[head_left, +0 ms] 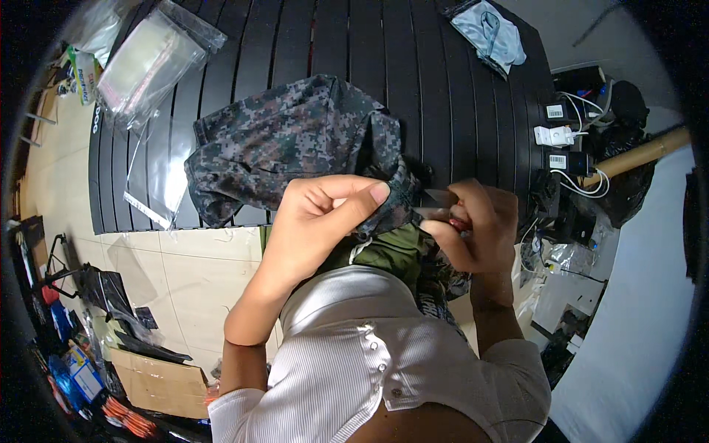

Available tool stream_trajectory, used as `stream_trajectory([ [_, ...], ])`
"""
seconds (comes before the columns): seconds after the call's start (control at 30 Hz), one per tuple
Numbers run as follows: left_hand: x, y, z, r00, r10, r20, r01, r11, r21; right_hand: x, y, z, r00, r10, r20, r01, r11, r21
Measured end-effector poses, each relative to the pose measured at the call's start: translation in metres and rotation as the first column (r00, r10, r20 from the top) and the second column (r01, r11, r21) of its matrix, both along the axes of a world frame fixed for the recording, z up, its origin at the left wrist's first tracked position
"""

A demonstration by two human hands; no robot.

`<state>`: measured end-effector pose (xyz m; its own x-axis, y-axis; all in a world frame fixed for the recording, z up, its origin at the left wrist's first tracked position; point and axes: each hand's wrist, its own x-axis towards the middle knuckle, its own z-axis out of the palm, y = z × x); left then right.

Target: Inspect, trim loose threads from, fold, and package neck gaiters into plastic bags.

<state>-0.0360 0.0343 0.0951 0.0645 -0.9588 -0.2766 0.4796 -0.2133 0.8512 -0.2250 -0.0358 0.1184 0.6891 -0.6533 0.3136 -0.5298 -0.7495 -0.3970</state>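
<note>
A dark digital-camouflage garment (288,140) lies bunched on the black slatted table, one end drawn toward my body. My left hand (317,218) is closed on the near right edge of this garment, thumb and forefinger pinched together. Just to the right, my right hand (481,225) grips small scissors (436,213) with a bit of red at the handle. Their metal blades point left, spread apart and slightly blurred, close to the garment's edge. Whether they touch the fabric I cannot tell. Green cloth (391,255) sits below my hands, at my lap.
Clear plastic bags (151,66) lie at the table's far left, with another clear bag (159,173) nearer. A light blue folded cloth (491,37) is at the far right. Chargers with white cables (555,136) line the right side. A cardboard box (159,380) stands on the floor, lower left.
</note>
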Motion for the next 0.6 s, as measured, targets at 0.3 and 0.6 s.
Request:
stream_trajectory([
  [0.3, 0.004, -0.007, 0.002, 0.988, -0.130, 0.079, 0.126, 0.990, 0.063, 0.007, -0.010, 0.002, 0.975, 0.135, -0.179, -0.136, 0.991, 0.006],
  [0.6, 0.008, -0.022, 0.004, 0.950, -0.294, 0.104, 0.278, 0.950, 0.141, 0.003, -0.015, 0.011, 0.921, 0.205, -0.331, -0.225, 0.974, -0.021],
])
